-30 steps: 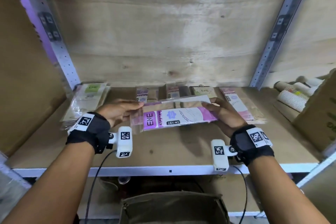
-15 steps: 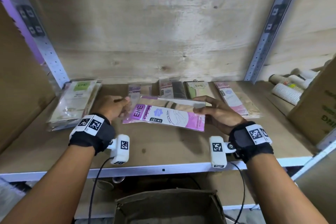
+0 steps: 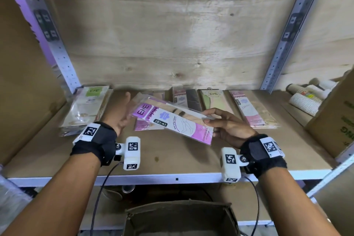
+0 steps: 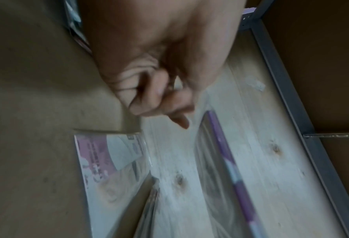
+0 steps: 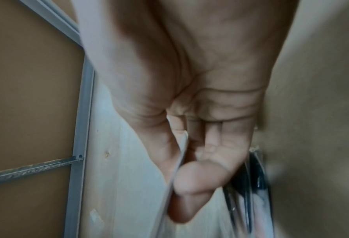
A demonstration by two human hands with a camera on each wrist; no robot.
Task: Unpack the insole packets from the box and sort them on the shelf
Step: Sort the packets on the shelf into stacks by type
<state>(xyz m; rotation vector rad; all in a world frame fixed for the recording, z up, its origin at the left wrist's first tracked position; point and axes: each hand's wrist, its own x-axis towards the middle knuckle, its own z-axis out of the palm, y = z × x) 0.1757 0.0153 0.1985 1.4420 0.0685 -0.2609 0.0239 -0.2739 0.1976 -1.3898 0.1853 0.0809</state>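
Observation:
My right hand pinches a small stack of insole packets by its right end. The top one is pink and white and marked ENE. The stack hangs tilted above the shelf. In the right wrist view the thumb and fingers clamp the packets' thin edge. Just left of the stack's free end is my left hand, palm turned toward it, holding nothing. Its fingers hang loosely curled beside the packet edge. Another pink packet lies flat on the shelf below the held stack.
A pile of green-labelled packets lies at the shelf's left. Along the back are a dark packet, a green one and a pink one. Paper cups and a cardboard box stand right. An open box sits below.
My left hand has let go of the packets' left end and drawn back. The right hand alone now holds the stack, more tilted. One pink packet now lies on the shelf.

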